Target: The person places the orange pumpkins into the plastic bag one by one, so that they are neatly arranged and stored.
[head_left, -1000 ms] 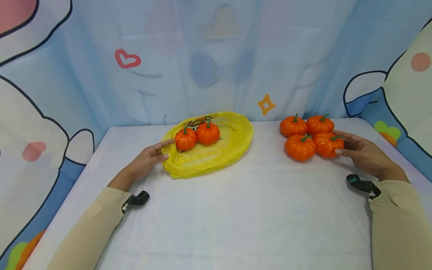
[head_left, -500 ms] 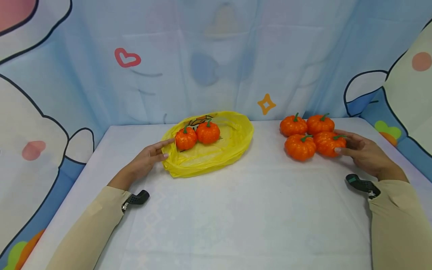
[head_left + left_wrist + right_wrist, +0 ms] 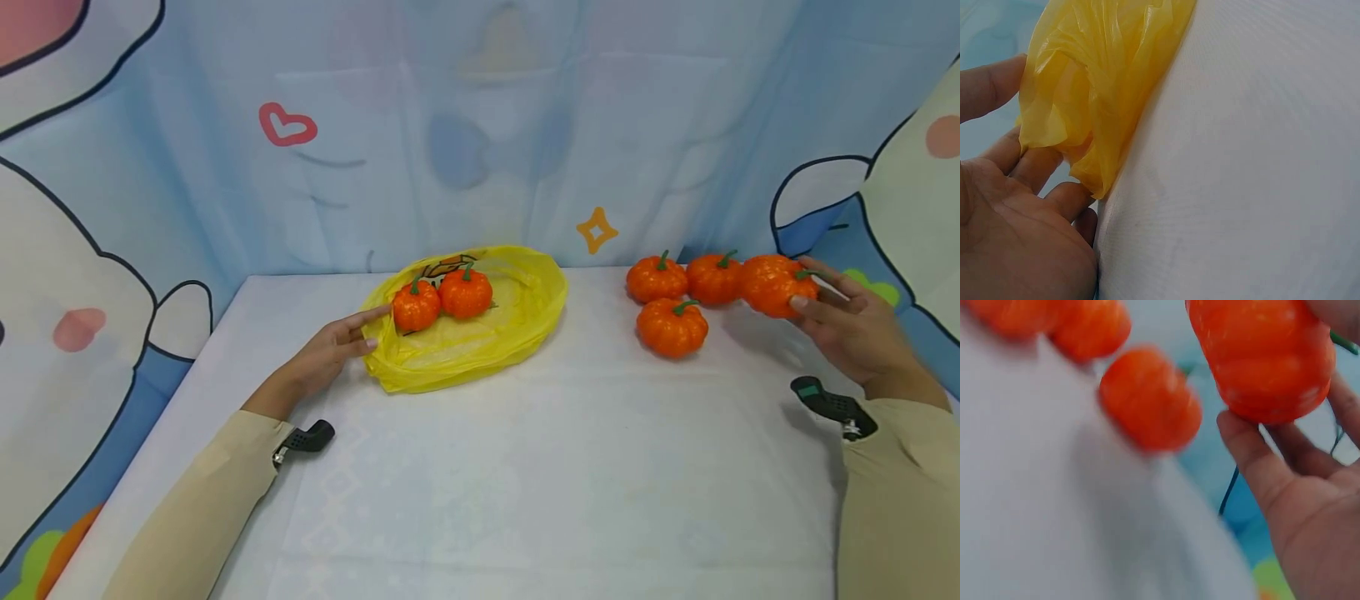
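A yellow plastic bag [image 3: 525, 321] lies spread with its mouth up, and two small orange pumpkins [image 3: 466, 295] with green stems sit inside at its left. My left hand [image 3: 322, 358] is at the bag's left rim; the left wrist view shows thumb and fingers holding the crinkled yellow film [image 3: 1110, 94] between them. My right hand [image 3: 862, 333] grips another pumpkin [image 3: 776, 286] from its right side, thumb in front. In the right wrist view this pumpkin [image 3: 1266, 362] is raised off the white cloth, fingertips against its underside.
Several pumpkins stand at the back right: one at the rear left [image 3: 656, 280], another beside it [image 3: 712, 280], partly overlapped by the held one, and a third in front [image 3: 672, 328]. A white cloth [image 3: 525, 483] covers the table. Behind it hangs a blue printed curtain [image 3: 360, 192].
My right hand has lifted the front right pumpkin out of the group, moving it up and to the right. The left hand and the bag have stayed in place.
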`<state>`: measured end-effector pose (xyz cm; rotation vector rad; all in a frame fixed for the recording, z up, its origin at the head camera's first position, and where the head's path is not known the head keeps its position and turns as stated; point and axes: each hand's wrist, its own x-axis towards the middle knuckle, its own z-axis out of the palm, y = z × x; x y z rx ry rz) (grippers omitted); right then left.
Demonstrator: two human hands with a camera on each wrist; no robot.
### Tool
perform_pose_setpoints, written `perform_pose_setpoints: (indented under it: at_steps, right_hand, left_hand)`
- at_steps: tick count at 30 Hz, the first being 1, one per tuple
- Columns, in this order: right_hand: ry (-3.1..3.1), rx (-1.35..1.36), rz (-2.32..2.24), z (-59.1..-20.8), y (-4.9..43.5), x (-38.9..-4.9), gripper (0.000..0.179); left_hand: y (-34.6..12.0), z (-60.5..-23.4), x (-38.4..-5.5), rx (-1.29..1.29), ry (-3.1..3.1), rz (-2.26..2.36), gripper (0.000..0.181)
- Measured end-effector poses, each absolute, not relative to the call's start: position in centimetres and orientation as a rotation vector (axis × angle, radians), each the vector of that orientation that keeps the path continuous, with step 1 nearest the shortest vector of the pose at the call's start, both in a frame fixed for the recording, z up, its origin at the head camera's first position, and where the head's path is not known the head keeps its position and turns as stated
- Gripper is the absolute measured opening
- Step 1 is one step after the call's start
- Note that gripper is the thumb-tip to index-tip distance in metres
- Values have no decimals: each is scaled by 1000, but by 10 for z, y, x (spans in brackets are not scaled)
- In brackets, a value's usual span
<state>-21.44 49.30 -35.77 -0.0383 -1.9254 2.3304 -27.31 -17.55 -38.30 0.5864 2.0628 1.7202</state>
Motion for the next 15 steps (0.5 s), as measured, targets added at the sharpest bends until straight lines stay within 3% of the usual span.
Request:
perform_pose_setpoints:
  at_steps: [7, 15]
  right_hand:
    - [-2651, -218, 1355, -311, 417, -222, 68]
    - [-2610, 71, 1395, -303, 319, -239, 70]
  left_hand:
    - [-175, -384, -274, 579, 2077, 1706, 60]
    - [-168, -385, -277, 590, 2067, 1717, 61]
